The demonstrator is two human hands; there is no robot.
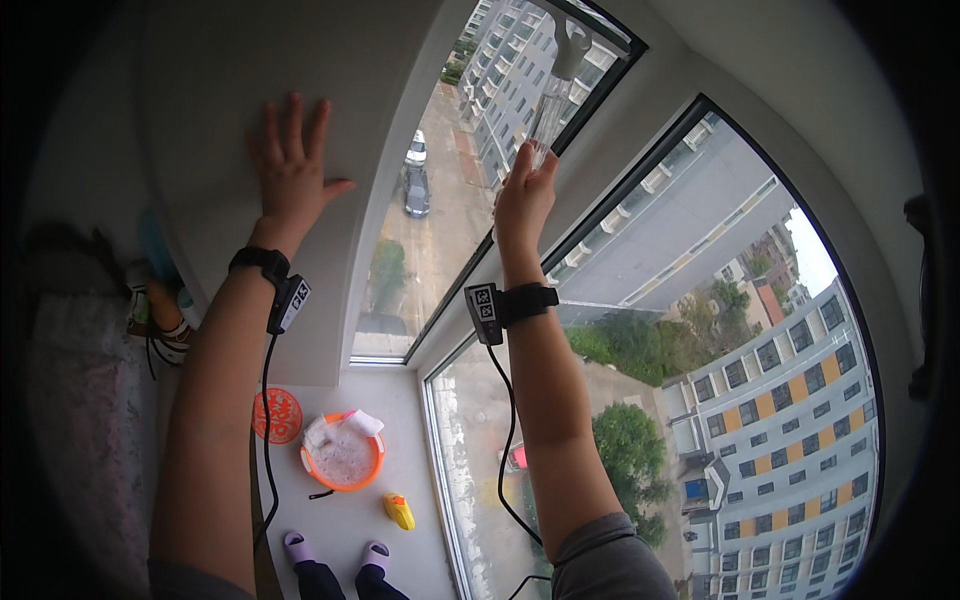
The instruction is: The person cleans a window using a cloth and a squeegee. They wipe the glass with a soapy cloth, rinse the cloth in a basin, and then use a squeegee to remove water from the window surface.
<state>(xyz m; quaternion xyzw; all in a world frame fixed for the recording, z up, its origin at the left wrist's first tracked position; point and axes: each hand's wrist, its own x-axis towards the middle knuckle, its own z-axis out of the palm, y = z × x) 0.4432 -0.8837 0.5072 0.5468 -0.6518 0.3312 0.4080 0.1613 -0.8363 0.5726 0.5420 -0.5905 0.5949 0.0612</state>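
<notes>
My right hand (525, 196) grips the clear handle of a window squeegee (570, 56). The squeegee's grey head reaches the top of the narrow window pane (442, 202), partly cut by the picture's upper rim. With fingers spread, my left hand (294, 169) lies against the pale wall panel (360, 97) left of that pane and holds nothing. Each wrist wears a black strap with a small cabled box.
On the white ledge (345, 532) below stand an orange basin (343, 484) of suds with a white cloth (366, 422) over its rim, a red patterned disc (277, 415) and a yellow bottle (399, 511). My feet in lilac slippers (376, 555) are there too. A larger window (637, 247) fills the right.
</notes>
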